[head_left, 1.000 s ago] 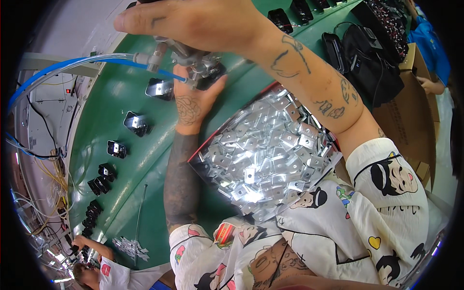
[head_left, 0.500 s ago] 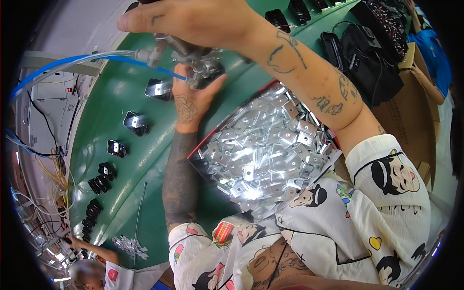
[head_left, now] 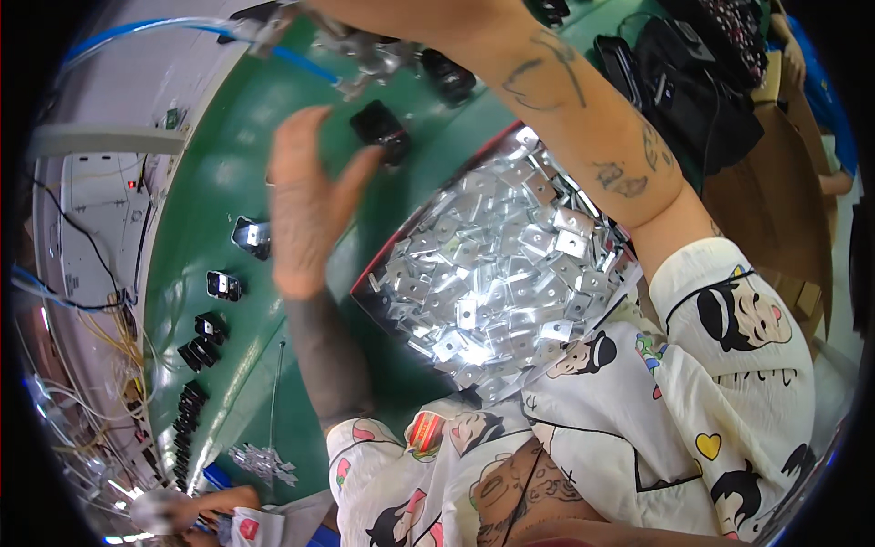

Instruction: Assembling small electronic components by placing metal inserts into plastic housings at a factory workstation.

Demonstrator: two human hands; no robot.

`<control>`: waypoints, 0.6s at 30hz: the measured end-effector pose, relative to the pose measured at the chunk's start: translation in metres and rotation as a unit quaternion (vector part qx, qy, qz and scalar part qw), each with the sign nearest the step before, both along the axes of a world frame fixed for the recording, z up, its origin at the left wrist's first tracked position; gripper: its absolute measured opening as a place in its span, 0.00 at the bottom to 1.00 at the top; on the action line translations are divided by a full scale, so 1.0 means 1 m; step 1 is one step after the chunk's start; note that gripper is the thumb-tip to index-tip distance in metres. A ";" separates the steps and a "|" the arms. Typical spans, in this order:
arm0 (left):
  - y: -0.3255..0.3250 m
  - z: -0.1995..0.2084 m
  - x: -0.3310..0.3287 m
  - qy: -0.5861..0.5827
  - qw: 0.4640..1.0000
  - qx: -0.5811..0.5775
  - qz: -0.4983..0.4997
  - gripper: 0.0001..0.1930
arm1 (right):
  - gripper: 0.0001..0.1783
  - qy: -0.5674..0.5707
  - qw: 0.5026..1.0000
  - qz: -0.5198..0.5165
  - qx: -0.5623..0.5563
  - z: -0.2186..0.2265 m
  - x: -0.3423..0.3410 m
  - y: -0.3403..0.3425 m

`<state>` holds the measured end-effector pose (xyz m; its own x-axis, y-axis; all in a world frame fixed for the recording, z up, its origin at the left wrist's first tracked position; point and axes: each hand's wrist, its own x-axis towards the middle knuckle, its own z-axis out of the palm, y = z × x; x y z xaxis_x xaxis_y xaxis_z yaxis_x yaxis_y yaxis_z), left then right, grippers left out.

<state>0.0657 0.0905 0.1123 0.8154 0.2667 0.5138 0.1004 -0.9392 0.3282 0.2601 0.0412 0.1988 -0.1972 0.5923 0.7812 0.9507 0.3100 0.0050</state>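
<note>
My left hand (head_left: 305, 191), smeared by motion, is over the green table with thumb and fingers apart and nothing visibly held. Its thumb tip is close to a small black housing (head_left: 381, 128); whether they touch I cannot tell. At the top edge my right hand (head_left: 401, 16) is largely cut off, its fingers out of the picture. Just beneath it is a metal air-powered tool (head_left: 365, 56) with a blue hose (head_left: 301, 64), which this hand seems to grip. Another black part (head_left: 447, 75) lies right of the tool. Below my right forearm, a red-edged bin (head_left: 428, 214) holds many bent silver metal plates (head_left: 510, 264).
Several black housings with shiny plates (head_left: 223, 285) run in a curved row down the table's left side. Loose silver strips (head_left: 264, 463) lie near a co-worker (head_left: 228, 510) at lower left. A black bag (head_left: 688, 100) and cardboard box (head_left: 770, 201) are at right.
My left hand has moved left and drawn away from beneath the tool, uncovering the black housing. My right hand and the tool have risen toward the top edge. The view has shifted slightly.
</note>
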 end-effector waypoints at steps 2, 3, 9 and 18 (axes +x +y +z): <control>-0.015 0.044 -0.017 0.069 0.997 0.001 0.028 0.13 | 0.17 0.221 0.970 0.024 0.096 0.006 -0.024 -0.029; -0.030 0.062 -0.024 0.088 0.995 -0.049 0.012 0.10 | 0.17 0.322 0.934 0.037 0.146 0.012 -0.036 -0.041; -0.112 0.065 -0.038 0.388 0.915 0.093 -0.052 0.06 | 0.18 0.423 0.892 0.079 0.140 0.018 -0.042 -0.027; -0.094 0.045 -0.023 0.350 0.919 -0.029 -0.180 0.05 | 0.19 0.426 0.899 0.080 0.072 0.017 -0.032 -0.028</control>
